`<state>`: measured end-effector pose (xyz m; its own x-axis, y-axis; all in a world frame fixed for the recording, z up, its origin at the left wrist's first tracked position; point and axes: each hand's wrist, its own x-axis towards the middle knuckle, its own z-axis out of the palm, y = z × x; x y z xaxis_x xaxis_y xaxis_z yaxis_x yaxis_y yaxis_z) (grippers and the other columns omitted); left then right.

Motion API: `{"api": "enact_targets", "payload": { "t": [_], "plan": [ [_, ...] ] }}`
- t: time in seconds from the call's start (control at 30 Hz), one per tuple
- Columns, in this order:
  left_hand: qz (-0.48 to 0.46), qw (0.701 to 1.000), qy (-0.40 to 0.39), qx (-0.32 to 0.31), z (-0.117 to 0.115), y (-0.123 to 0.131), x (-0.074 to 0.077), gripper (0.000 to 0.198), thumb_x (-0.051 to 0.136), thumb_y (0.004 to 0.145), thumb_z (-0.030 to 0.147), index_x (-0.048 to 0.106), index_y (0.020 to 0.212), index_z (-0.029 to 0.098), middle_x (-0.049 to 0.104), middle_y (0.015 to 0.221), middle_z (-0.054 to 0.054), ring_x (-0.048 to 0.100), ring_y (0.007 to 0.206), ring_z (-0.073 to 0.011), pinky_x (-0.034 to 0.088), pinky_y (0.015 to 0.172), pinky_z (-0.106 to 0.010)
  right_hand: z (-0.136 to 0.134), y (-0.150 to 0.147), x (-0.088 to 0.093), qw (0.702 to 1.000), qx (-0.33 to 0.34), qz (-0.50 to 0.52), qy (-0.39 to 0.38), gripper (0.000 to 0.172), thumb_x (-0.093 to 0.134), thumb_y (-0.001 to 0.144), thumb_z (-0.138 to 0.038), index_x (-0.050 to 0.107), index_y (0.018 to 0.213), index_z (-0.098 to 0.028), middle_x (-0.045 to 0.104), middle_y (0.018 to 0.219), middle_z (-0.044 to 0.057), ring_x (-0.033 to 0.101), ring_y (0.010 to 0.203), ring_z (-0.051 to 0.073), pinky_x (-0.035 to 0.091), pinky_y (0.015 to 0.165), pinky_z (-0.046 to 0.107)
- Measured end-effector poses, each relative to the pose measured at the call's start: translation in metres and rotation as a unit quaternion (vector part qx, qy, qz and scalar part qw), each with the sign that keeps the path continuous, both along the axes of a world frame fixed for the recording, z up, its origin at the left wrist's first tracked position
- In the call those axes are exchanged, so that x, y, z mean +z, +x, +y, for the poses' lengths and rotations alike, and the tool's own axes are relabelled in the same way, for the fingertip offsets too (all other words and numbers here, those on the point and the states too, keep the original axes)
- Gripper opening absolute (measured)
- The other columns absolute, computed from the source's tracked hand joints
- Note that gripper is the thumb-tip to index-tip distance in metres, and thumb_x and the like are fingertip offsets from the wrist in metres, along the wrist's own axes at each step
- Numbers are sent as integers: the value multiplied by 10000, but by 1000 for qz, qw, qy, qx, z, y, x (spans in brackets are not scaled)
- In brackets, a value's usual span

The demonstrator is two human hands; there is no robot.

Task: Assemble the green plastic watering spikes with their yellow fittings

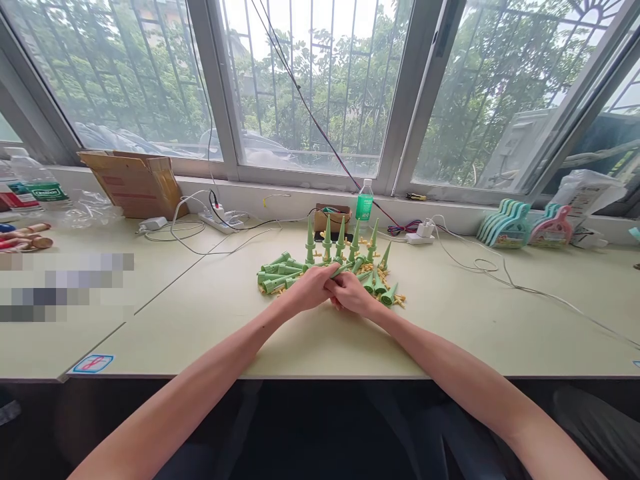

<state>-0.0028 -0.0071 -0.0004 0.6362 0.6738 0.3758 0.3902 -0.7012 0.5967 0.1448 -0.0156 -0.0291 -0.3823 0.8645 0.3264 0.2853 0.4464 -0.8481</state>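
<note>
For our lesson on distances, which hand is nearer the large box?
Left. The left hand is well right of the large box; the right hand, against the left, is farther right.

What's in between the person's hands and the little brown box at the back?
In the head view, a row of upright green spikes, small yellow pieces among them, then a flat dark thing near the little brown box.

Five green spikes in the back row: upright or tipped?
Upright: the five green spikes stand in a row, narrow tips pointing up, wider parts below.
</note>
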Motion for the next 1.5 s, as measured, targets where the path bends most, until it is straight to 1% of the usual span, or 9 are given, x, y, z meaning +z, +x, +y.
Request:
{"api": "enact_targets", "payload": {
  "t": [0.23,0.47,0.6,0.73,0.9,1.13,1.23,1.37,1.5],
  "plan": [
    [-24,999,-48,-9,-2,1,2,225,416,621,50,421,785,204,638,583,22,667,601,-178,414,536,-212,0,1,3,999,13,8,-30,451,479,891,-325,493,465,-176,513,396,-4,458,331,94,376,394,224],
    [-66,997,-9,40,0,4,1,322,447,657,57,474,944,202,643,565,63,661,600,-153,467,597,-229,-1,0,11,997,-26,69,-1,509,559,844,-556,484,520,-171,518,410,-15,458,335,77,352,383,196],
    [-102,993,-5,57,-1,6,4,318,477,747,114,486,1054,194,650,604,60,630,592,-128,471,653,-238,-3,0,14,995,-31,97,0,537,533,835,-631,481,557,-174,520,418,-18,463,337,82,340,368,199],
    [-125,986,0,111,2,5,6,178,496,851,297,515,995,193,627,680,32,553,581,-107,442,615,-234,-3,1,16,990,-35,136,7,535,450,891,-621,486,598,-175,522,448,-18,455,340,81,345,364,209],
    [-185,974,-76,110,7,6,3,287,454,896,467,484,992,198,575,659,25,548,549,-119,437,539,-238,-1,1,15,989,-48,138,12,481,420,911,-609,503,708,-182,559,520,-17,455,351,83,364,358,220],
    [-203,967,-115,104,7,8,2,333,380,922,527,421,832,209,491,605,45,467,456,-94,370,454,-227,0,2,11,993,-41,104,47,362,420,937,-536,486,824,-198,511,495,-56,452,360,89,386,394,215],
    [-184,972,-95,112,5,7,3,339,377,929,509,387,775,207,490,601,47,437,466,-84,363,481,-226,1,3,10,994,-48,74,60,345,407,946,-515,477,825,-200,490,505,-62,446,371,86,377,411,212],
    [-156,978,-69,122,4,7,3,339,357,941,486,370,749,207,504,587,43,438,504,-96,364,523,-237,3,4,10,993,-68,35,90,361,402,946,-502,474,771,-195,545,592,-22,462,443,90,379,459,219],
    [-144,980,-56,126,2,7,3,335,338,950,468,363,738,209,501,579,39,441,528,-106,365,538,-243,3,4,10,992,-73,18,106,368,390,948,-485,485,746,-194,515,563,-19,473,504,112,374,496,226]
  ]
}}
